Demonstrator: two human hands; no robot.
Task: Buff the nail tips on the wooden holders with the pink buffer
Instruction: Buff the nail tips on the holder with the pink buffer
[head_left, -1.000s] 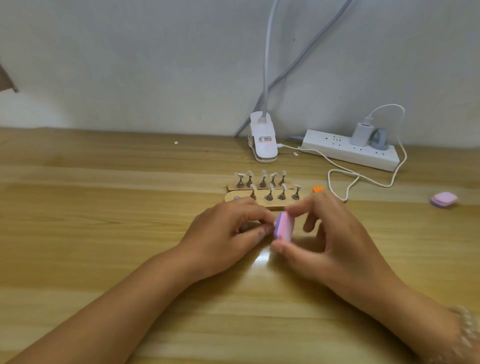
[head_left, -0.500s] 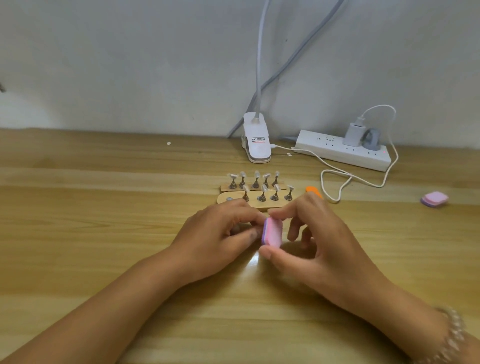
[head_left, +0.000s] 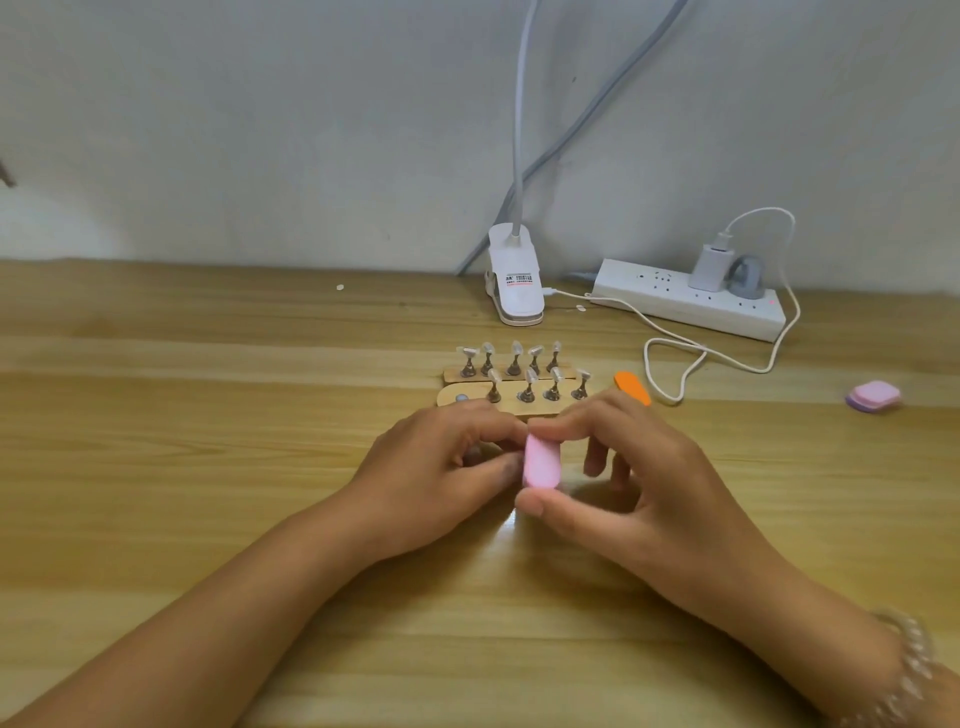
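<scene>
- The pink buffer (head_left: 541, 462) is being held on end just in front of the wooden holders (head_left: 451, 397).
- The right hand (head_left: 649, 499) is pinching it, thumb below, forefinger on top.
- The left hand (head_left: 431, 478) fingers are curling round a small grey stand (head_left: 471, 457), mostly hidden.
- An orange file (head_left: 631, 387) is lying on the bench (head_left: 208, 467), just right of the holders.

L hand (head_left: 431, 478) fingers curled, grip hidden, R hand (head_left: 639, 499) thumb & forefinger pinching pink buffer (head_left: 541, 462)
</scene>
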